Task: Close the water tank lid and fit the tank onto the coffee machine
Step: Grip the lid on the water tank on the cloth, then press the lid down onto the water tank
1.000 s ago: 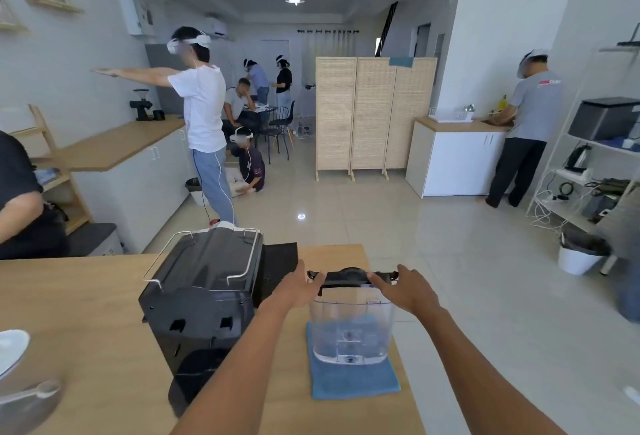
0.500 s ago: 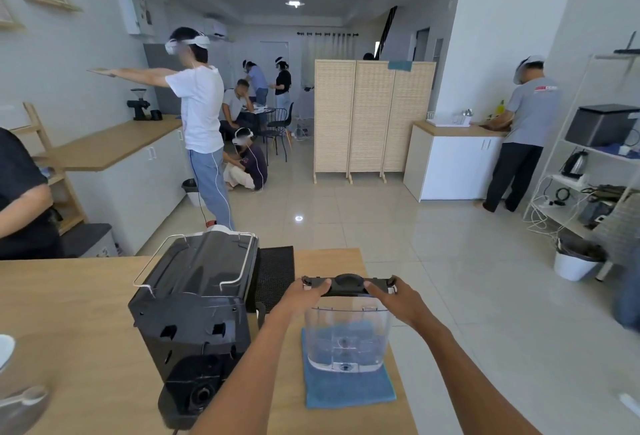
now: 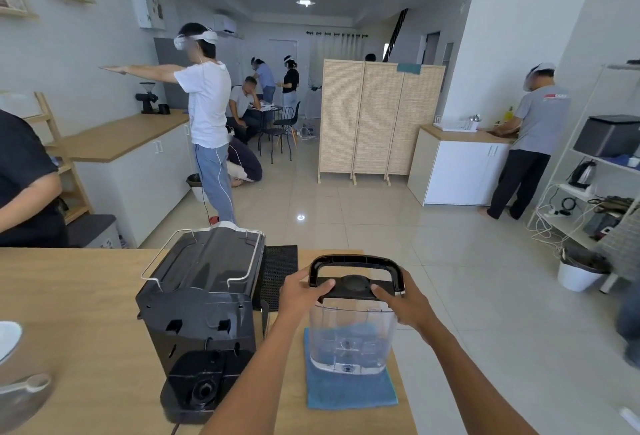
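On the blue cloth [image 3: 349,394] at the desk [image 3: 69,296] edge, the water tank [image 3: 351,341] is held at its black lid [image 3: 353,286] by both hands.

Compared with half a second ago, the black handle [image 3: 355,261], then lying flat, is now raised upright above the lid. The left hand [image 3: 299,292] and right hand [image 3: 405,303] are curled partly closed against the lid's two ends, thumbs laid on top. The coffee machine [image 3: 204,313] is seen just left of the tank, apart from it.
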Demonstrator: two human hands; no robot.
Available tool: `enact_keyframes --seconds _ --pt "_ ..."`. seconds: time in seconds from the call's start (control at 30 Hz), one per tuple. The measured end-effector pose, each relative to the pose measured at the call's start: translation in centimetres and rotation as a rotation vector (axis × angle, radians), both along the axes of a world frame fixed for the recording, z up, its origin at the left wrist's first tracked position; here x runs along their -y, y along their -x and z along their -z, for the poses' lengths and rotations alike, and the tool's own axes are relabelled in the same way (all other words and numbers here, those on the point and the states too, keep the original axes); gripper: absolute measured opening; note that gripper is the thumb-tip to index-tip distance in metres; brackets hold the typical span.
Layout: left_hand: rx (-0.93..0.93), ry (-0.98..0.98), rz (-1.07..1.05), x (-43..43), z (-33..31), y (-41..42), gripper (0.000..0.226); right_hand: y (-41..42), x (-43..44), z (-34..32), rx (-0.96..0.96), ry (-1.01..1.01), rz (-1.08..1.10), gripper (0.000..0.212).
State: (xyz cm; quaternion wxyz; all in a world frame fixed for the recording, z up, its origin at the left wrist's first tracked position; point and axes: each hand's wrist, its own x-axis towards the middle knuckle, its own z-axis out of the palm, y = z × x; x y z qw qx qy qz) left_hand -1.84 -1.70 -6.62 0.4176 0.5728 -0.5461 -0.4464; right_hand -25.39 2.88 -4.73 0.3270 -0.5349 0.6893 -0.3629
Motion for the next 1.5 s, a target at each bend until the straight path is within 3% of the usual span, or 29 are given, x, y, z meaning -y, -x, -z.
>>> enact_keyframes --seconds 0.13,0.3,0.47,0.6,0.7,0.8,1.07,1.3,1.5 --pt "0.042 0.122 -0.002 0.0 0.7 -0.2 0.068 -0.1 0.0 0.0 -0.036 0.037 -0.034 0.082" --pt "0.060 0.167 -0.083 -0.4 0.4 -0.2 0.040 -0.1 -0.2 0.1 -0.044 0.051 -0.053 0.084" --pt "0.119 0.208 -0.105 -0.6 -0.2 0.0 0.039 -0.1 -0.3 0.1 -0.070 0.068 -0.046 0.083" --pt "0.247 0.279 -0.062 -0.5 -0.9 -0.2 0.055 -0.6 -0.5 0.0 -0.085 0.088 -0.021 0.099" --pt "0.373 0.303 -0.033 -0.6 -1.5 0.1 0.075 -0.9 -0.4 -0.3 -0.141 0.117 -0.030 0.102" --pt "0.384 0.314 0.017 -1.1 -1.5 0.8 0.080 -0.7 -0.1 -0.3 -0.198 0.129 -0.059 0.101" --pt "0.249 0.307 0.075 -0.8 -0.7 0.7 0.076 -0.4 0.2 0.1 -0.238 0.155 -0.059 0.094" --pt "0.010 0.260 -0.079 -1.3 -1.4 1.4 0.068 -1.0 -0.5 0.1 -0.201 0.163 -0.023 0.088" --pt "-0.046 0.186 -0.198 -1.7 -2.0 2.2 0.040 -1.7 -1.2 -0.7 -0.159 0.172 0.023 0.073"
